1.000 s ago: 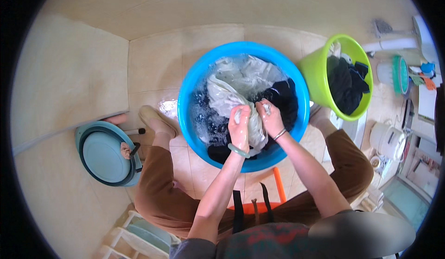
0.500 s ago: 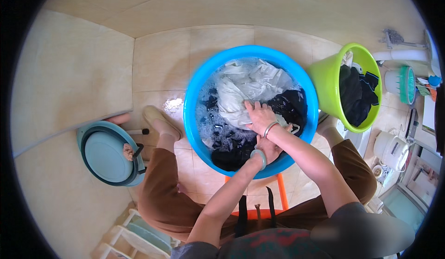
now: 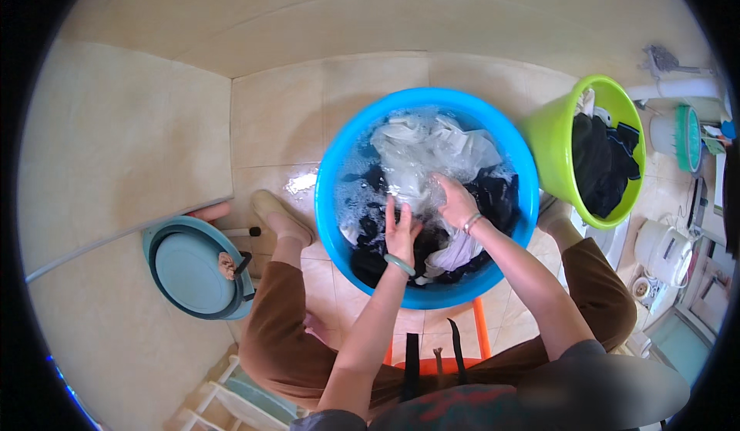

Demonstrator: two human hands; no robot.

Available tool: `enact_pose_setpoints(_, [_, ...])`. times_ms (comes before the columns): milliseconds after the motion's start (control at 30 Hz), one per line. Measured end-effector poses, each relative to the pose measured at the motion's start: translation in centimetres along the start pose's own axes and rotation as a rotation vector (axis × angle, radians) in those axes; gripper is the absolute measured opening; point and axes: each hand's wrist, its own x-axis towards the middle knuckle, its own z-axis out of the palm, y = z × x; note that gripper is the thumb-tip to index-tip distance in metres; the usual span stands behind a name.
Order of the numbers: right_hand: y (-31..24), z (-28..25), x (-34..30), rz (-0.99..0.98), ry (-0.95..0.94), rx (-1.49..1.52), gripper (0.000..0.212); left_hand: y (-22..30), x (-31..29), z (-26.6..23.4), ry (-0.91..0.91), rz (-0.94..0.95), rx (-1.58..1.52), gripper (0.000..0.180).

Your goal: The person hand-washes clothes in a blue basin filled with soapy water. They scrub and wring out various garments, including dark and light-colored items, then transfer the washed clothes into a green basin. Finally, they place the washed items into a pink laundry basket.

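A blue basin [image 3: 327, 234] of sudsy water sits between my legs, full of wet laundry. White cloth [image 3: 420, 153] floats at its far side, with dark clothes [image 3: 497, 200] around and below it. My left hand [image 3: 401, 238] is open, fingers apart, at the near edge of the white cloth, a pale bangle on its wrist. To the right, my right hand [image 3: 458, 203] is open too, its fingertips at the white cloth and partly lost in the foam. Just below that hand lies a pale lilac cloth [image 3: 456, 252], bunched among the dark clothes.
A green bucket [image 3: 549, 149] holding dark clothes stands against the basin's right side. Left of my foot, a grey-blue basin [image 3: 193, 265] rests by the wall. An orange stool [image 3: 481, 327] shows behind the blue basin. A white appliance [image 3: 661, 250] is far right.
My hands have come apart from their crossed position, the left moving left. The white cloth they pressed on is spread at the far side; lilac cloth now shows near the basin's front.
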Motion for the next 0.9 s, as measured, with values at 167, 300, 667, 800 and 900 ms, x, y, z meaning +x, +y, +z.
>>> enact_pose_setpoints(167, [-11.0, -6.2, -7.2, -0.384, 0.145, 0.090, 0.048, 3.2, 0.0, 1.6, -0.381, -0.098, -0.258, 0.075])
enact_pose_setpoints(300, [-14.8, -7.9, -11.0, -0.632, 0.083, -0.031, 0.040, 8.4, -2.3, 3.0, -0.595, -0.308, -0.531, 0.069])
enact_pose_setpoints(667, [-17.3, -6.4, -12.6, -0.698, 0.407, -0.142, 0.031, 3.4, 0.1, -0.2, -0.554, -0.024, -0.027, 0.011])
enact_pose_setpoints(800, [-16.0, -5.9, -11.7, -0.645, 0.510, -0.023, 0.022, 5.9, -3.8, 3.8, -0.419, 0.104, -0.127, 0.014])
enact_pose_setpoints(900, [-14.7, -5.2, -10.1, -0.654, 0.546, 0.094, 0.016, 5.7, -3.1, 3.1, -0.466, 0.018, -0.349, 0.022])
